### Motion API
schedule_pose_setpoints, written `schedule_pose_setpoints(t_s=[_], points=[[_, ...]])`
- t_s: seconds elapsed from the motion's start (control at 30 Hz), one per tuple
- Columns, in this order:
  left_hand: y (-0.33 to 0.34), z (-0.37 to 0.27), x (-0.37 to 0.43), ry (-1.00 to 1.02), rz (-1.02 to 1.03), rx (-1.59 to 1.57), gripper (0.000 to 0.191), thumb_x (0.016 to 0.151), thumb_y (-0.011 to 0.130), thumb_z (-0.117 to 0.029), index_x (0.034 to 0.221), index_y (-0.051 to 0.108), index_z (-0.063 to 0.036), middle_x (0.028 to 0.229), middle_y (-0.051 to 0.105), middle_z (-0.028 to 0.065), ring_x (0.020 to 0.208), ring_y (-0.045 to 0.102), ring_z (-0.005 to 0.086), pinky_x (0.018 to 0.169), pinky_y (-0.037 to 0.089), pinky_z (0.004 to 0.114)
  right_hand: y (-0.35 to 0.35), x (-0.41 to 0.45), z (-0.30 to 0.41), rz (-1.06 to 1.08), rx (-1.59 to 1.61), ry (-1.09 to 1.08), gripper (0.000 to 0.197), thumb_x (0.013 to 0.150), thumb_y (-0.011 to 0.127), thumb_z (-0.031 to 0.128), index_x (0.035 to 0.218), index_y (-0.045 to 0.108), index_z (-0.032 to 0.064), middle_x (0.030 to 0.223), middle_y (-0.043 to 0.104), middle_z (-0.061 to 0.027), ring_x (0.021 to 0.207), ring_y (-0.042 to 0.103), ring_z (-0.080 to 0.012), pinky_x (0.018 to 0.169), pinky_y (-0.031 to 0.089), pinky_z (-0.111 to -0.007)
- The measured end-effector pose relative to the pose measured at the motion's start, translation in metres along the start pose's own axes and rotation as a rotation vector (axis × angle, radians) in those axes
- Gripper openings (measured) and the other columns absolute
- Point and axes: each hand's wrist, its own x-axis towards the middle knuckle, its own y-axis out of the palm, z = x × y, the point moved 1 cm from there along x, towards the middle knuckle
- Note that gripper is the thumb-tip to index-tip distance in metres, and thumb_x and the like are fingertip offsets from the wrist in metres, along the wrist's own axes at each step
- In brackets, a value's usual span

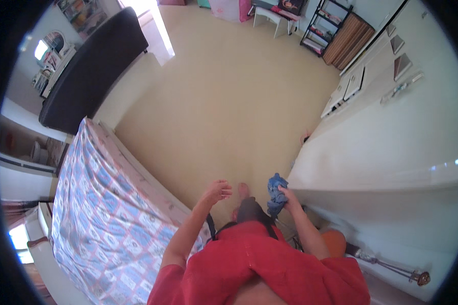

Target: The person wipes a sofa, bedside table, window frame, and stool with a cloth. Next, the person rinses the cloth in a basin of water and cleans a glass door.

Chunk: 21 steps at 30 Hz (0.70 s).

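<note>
A crumpled blue cloth [277, 196] is bunched in my right hand [288, 198], the thumb lying over it. Part of the cloth hangs down beside my leg. My left hand [218, 191] holds nothing; its fingers are slightly bent and apart, over the floor near the bed's edge. Below and between the two hands my bare foot [244, 190] shows on the beige floor [217, 99].
To the left stands a bed with a blue, pink and white patterned cover [110, 213]. A dark headboard-like panel [95, 65] rises beyond it. On the right runs a white wall [366, 152]. A black shelf rack [320, 26] and white stool [269, 19] stand far off.
</note>
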Motion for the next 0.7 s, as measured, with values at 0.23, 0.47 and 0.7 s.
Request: schedule_pose_setpoints(t_s=[0.23, 0.47, 0.7], points=[[-0.047, -0.128, 0.057, 0.038, -0.087, -0.033, 0.038, 0.089, 0.051, -0.022, 0.120, 0.037, -0.0049, 0.098, 0.055, 0.0137, 0.077, 0.059, 0.0249, 0.064, 0.051, 0.037, 0.037, 0.092, 0.051, 0.062, 0.181, -0.046, 0.033, 0.080, 0.060, 0.024, 0.104, 0.052, 0.0029, 0.094, 0.060, -0.0099, 0.082, 0.060, -0.0247, 0.076, 0.049, -0.040], [-0.173, -0.213, 0.080, 0.021, -0.325, -0.283, 0.040, 0.088, 0.047, -0.024, 0.120, 0.038, -0.0010, 0.107, 0.054, 0.0176, 0.094, 0.056, 0.0298, 0.072, 0.051, 0.038, 0.139, 0.229, 0.158, -0.047, 0.138, 0.111, 0.017, 0.078, 0.060, 0.020, 0.090, 0.054, 0.0099, 0.079, 0.059, -0.0064, 0.070, 0.058, -0.0232, 0.066, 0.050, -0.041], [-0.270, -0.309, 0.146, -0.105, -0.347, -0.508, 0.028, 0.088, 0.048, -0.023, 0.099, 0.049, 0.0020, 0.102, 0.054, 0.0163, 0.089, 0.056, 0.0289, 0.070, 0.051, 0.038, 0.287, 0.337, 0.242, 0.063, 0.095, 0.068, 0.029, 0.079, 0.059, 0.022, 0.104, 0.053, 0.0067, 0.092, 0.061, -0.0099, 0.083, 0.060, -0.0243, 0.076, 0.049, -0.042]])
